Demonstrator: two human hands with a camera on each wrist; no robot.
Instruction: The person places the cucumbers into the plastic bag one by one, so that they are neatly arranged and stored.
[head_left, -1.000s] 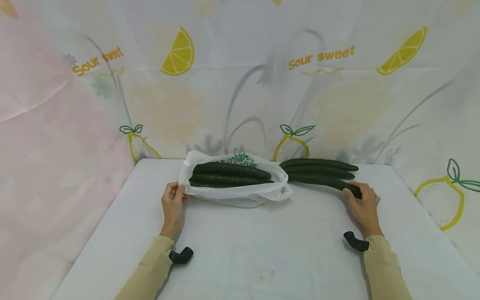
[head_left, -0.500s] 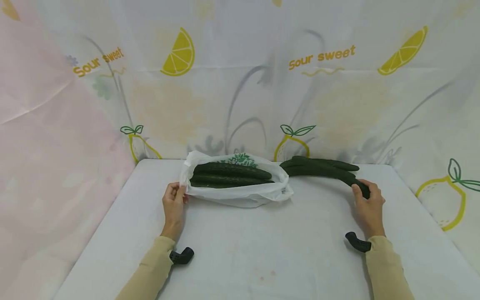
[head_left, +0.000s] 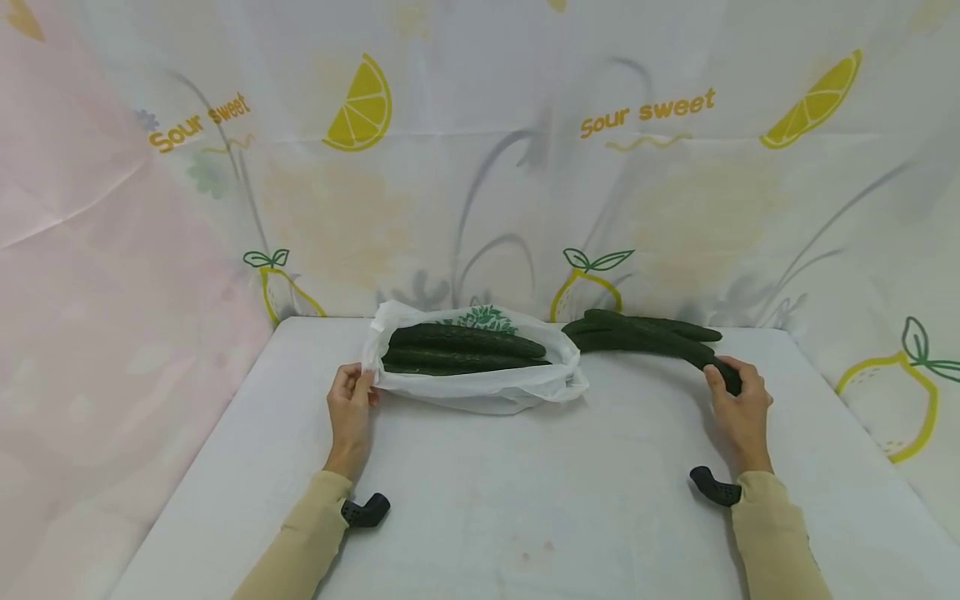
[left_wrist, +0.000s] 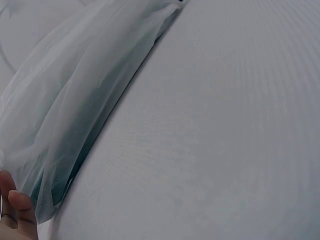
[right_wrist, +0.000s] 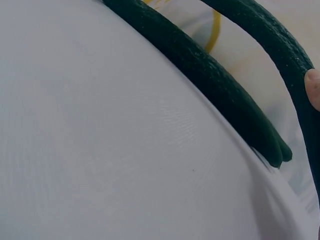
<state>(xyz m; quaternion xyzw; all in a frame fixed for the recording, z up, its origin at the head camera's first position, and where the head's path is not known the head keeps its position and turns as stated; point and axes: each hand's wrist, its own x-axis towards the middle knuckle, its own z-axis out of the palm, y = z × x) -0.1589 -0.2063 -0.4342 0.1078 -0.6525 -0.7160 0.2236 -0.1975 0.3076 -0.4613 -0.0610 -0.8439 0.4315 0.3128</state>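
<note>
My left hand (head_left: 350, 414) pinches the left end of a white plastic bag (head_left: 465, 396), which lies open-mouthed on its side. Two dark green cucumbers (head_left: 461, 339) show inside it. In the left wrist view, fingertips (left_wrist: 21, 201) press at the corner of the bag (left_wrist: 75, 100). My right hand (head_left: 741, 410) grips the near end of another long, curved cucumber (head_left: 675, 342). The right wrist view has this cucumber (right_wrist: 280, 45) raised apart from two more cucumbers (right_wrist: 200, 67), which lie side by side on the table; a thumb (right_wrist: 314, 89) is against it.
A white cloth covers the table (head_left: 510, 500). Close behind its far edge hangs a printed backdrop (head_left: 465, 183) with lemon drawings. The bag's right end lies close to the loose cucumbers. A black device (head_left: 366, 510) sits at each wrist.
My right hand has moved slightly right, and the front cucumber has come up off the table, now overlapping the ones behind it. My left hand and the bag stay put.
</note>
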